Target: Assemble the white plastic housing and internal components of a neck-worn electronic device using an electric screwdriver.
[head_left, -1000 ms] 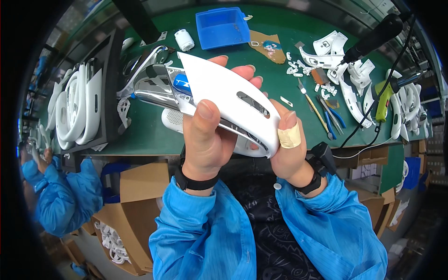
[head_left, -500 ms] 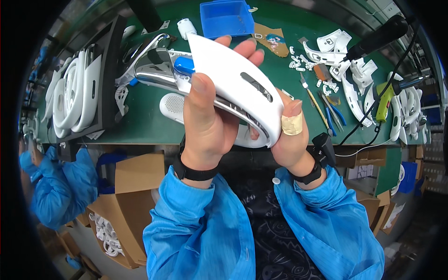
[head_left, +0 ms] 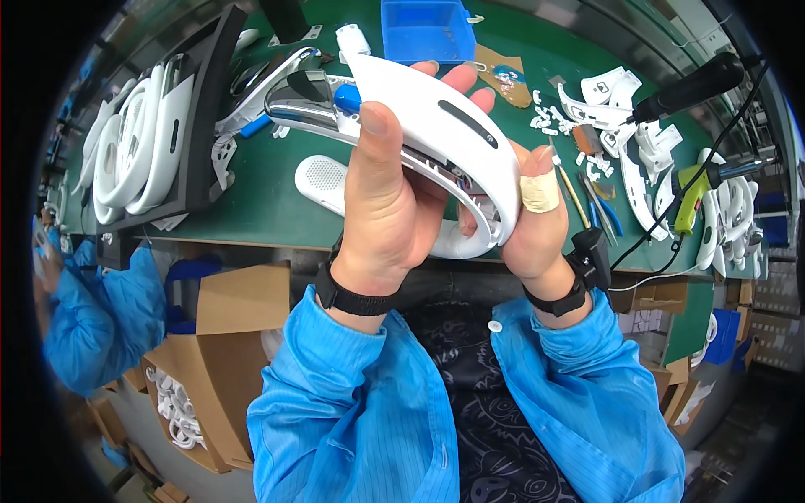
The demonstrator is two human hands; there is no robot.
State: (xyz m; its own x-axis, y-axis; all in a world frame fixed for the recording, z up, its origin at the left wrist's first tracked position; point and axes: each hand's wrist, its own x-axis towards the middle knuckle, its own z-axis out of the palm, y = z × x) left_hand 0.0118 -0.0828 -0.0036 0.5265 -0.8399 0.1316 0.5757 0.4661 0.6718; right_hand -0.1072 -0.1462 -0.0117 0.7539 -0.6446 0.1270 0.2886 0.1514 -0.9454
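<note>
White shell (head_left: 436,126), likely light, stiff, slick plastic, clamped by left hand (head_left: 381,210) at 7 o'clock, right hand (head_left: 528,226) gripping its 5 o'clock end.

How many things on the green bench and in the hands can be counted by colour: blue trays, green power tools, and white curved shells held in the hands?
Blue tray: 1
Green power tool: 1
White curved shell held by the left hand and right hand: 1
Total: 3
</note>
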